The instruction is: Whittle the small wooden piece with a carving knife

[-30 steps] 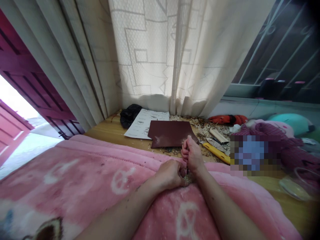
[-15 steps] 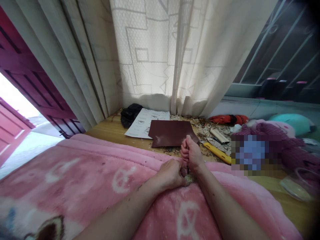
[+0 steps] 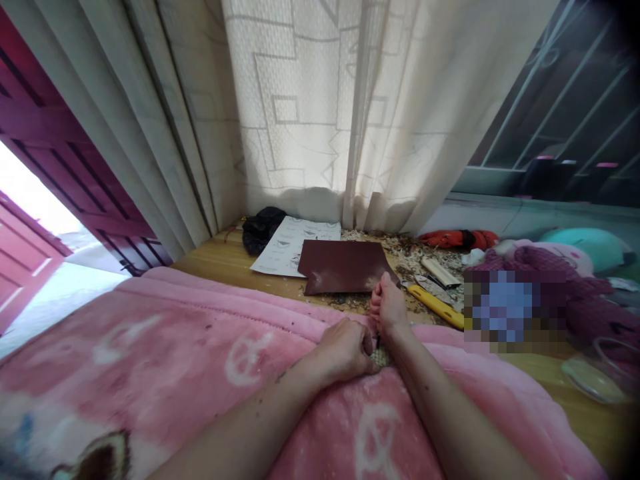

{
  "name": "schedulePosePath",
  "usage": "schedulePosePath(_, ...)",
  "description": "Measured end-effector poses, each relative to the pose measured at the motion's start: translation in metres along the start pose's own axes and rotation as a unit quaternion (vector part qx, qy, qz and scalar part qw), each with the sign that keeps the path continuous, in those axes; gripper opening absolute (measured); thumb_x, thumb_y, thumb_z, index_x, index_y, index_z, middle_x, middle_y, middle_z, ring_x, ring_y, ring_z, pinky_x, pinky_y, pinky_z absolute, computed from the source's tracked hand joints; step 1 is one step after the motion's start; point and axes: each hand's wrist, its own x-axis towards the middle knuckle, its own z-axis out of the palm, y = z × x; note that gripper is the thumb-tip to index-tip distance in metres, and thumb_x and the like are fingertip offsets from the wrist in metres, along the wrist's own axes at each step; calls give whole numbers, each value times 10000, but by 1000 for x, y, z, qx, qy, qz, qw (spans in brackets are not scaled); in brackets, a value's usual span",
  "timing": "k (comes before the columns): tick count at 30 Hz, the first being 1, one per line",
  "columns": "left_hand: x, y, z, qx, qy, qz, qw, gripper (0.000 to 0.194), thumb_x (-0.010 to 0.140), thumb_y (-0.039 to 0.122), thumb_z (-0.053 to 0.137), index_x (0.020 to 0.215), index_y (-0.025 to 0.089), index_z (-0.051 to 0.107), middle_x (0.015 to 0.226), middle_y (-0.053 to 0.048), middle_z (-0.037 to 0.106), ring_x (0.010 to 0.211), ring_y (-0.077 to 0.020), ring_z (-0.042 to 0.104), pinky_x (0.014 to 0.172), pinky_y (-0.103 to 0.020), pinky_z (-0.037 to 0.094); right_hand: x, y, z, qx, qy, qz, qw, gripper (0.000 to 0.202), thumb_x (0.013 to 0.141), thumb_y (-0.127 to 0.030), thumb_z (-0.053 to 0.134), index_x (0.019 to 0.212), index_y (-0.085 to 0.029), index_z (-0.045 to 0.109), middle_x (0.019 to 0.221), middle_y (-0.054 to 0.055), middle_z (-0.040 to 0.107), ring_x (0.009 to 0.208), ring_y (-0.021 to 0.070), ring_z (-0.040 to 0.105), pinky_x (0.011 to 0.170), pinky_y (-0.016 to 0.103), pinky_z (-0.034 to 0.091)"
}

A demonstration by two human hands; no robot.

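Observation:
My left hand (image 3: 347,347) rests on the pink blanket (image 3: 190,360), its fingers curled around the edge of a small pale, textured piece (image 3: 383,358). Just to the right, my right hand (image 3: 389,307) is raised with its fingers folded into the palm. A thin dark tip shows below it, above the pale piece; what that hand holds is hidden. Beyond the hands a dark brown sheet (image 3: 345,263) lies partly over a white printed paper (image 3: 280,250). The yellow cutter (image 3: 436,307) lies to the right of my right hand.
Shavings (image 3: 405,247) litter the wooden surface (image 3: 225,267). A black bag (image 3: 263,230) is at the back left. On the right are a red-orange bundle (image 3: 457,239), a cream-coloured object (image 3: 440,273), purple fabric (image 3: 540,260) and a clear round container (image 3: 593,380). Curtains (image 3: 300,100) hang behind.
My right hand has shifted slightly to the right and its wrist has turned a little. My left hand stays almost in place, still on the pale piece.

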Motion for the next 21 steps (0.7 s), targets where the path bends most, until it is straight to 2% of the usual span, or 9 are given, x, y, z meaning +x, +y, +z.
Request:
schedulePosePath(2, -1, 1, -1, 0, -2, -1, 1000, 187, 525, 327, 620, 664, 203, 615, 664, 27, 599, 577, -115, 494, 459, -204, 266, -1, -1, 0, 3, -13, 7, 1000, 386, 786, -485, 398, 559, -187, 305, 350, -96, 241, 290, 24, 127, 286, 124, 97)
schedulePosePath(8, -3, 4, -3, -6, -13, 5, 1000, 167, 553, 300, 598, 685, 199, 613, 679, 26, 602, 582, -114, 496, 477, -204, 291, -5, -3, -2, 45, -168, 46, 984, 381, 751, -507, 458, 582, -198, 315, 374, -109, 190, 310, 28, 73, 281, 125, 58)
schedulePosePath(12, -2, 3, -1, -12, -18, 15, 1000, 152, 578, 307, 581, 681, 198, 609, 664, 27, 595, 567, -112, 490, 475, -208, 295, 0, 0, -5, 72, -231, 57, 969, 378, 745, -518, 469, 598, -202, 325, 391, -113, 172, 322, 33, 61, 272, 125, 58)
schedulePosePath(17, -2, 2, 0, -11, -12, 16, 1000, 158, 575, 309, 588, 679, 194, 610, 653, 24, 587, 574, -113, 490, 473, -207, 288, 2, 1, -6, 77, -236, 64, 967, 374, 751, -511, 465, 596, -201, 327, 386, -113, 174, 320, 34, 63, 270, 127, 59)
schedulePosePath(21, -3, 2, 0, -15, -14, 2, 1000, 166, 561, 305, 594, 694, 207, 614, 647, 31, 586, 569, -115, 498, 464, -207, 287, 1, 0, -4, 67, -166, 60, 982, 373, 753, -505, 456, 587, -201, 317, 366, -115, 177, 304, 34, 70, 277, 131, 51)
